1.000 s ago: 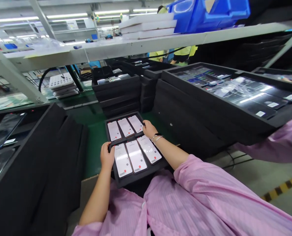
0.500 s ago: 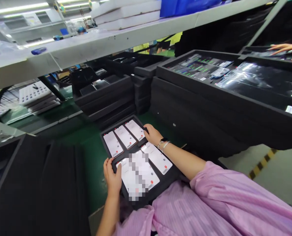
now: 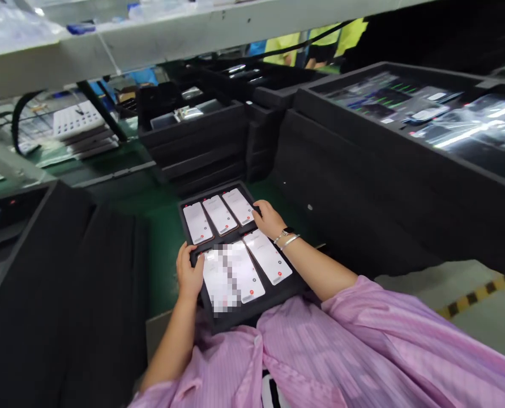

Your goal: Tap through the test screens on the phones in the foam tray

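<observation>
A black foam tray (image 3: 261, 303) with several lit smartphones (image 3: 219, 215) lies in front of my body, its near edge against my shirt. The phones are in two rows, screens up and mostly white; part of the near row is blurred by pixels. My left hand (image 3: 189, 271) grips the tray's left edge, thumb over the rim. Around the right edge, beside the far-right phone (image 3: 238, 206), my right hand (image 3: 268, 219) is closed, its fingertips partly hidden. A watch (image 3: 287, 230) and bracelets are on my right wrist.
Stacked black trays with bagged devices (image 3: 431, 110) stand to the right. Another black tray stack (image 3: 197, 133) is ahead, and more black trays (image 3: 44, 272) rise at left. A pale shelf beam (image 3: 159, 42) crosses overhead. People in yellow clothing (image 3: 282, 48) are beyond it.
The view has tilted down and turned slightly, so the shelf and tray stacks sit differently in the picture. Both hands keep hold of the foam tray.
</observation>
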{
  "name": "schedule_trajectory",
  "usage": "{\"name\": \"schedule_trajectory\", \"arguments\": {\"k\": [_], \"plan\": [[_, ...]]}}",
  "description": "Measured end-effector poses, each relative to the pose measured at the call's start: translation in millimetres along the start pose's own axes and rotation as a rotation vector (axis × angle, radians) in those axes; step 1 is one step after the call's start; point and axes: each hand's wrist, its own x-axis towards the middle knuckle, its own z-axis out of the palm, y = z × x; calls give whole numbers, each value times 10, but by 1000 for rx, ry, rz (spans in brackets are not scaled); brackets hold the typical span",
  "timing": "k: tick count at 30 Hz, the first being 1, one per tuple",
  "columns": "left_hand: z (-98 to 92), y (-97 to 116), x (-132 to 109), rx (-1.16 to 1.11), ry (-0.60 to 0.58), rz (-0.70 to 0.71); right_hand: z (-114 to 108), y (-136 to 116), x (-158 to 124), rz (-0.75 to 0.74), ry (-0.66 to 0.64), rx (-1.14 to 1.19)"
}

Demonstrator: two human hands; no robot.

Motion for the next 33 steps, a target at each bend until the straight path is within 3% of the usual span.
{"name": "schedule_trajectory", "arguments": {"k": [9,16,22,33], "plan": [[-17,182,-212,70,19,9,-122,68,-308,-126,-10,61],[-53,312,-362,364,-92,71,-184,225,-727,-259,-48,2],[-82,485,-457,559,-203,51,-77,345,-780,-336,-94,-62],[-59,515,-528,463,-216,-56,-52,330,-820,-365,-74,66]]}}
